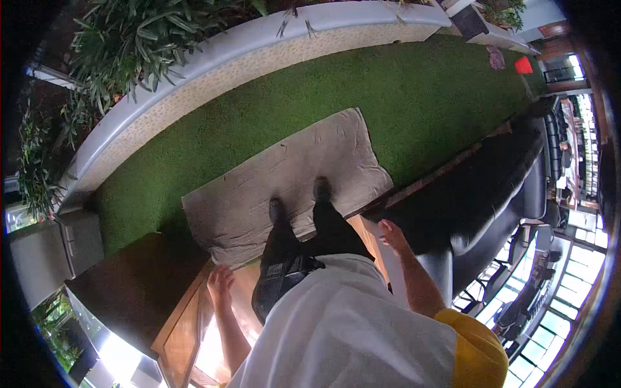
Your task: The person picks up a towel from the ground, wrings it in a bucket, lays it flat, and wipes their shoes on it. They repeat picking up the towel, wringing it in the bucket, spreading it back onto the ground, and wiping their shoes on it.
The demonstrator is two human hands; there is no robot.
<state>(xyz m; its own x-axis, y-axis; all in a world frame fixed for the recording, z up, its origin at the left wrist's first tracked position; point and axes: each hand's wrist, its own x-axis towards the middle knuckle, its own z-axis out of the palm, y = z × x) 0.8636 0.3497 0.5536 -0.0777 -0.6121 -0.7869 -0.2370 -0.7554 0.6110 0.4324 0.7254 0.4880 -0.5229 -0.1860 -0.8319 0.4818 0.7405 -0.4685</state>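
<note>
The left hand (220,282), fingers loosely parted and gripping nothing, hangs near the wooden furniture (178,317) and the near edge of a grey-brown cloth (252,187), while the right hand (391,235), also bare with its fingers apart and slightly bent, is raised beside the black couch (479,200). The cloth lies spread and slightly wrinkled on green artificial turf (427,97), under both dark shoes (322,189); beyond it curves a planter wall (187,84) with leafy plants (136,39), and a red object (523,65) sits far off at the right.
</note>
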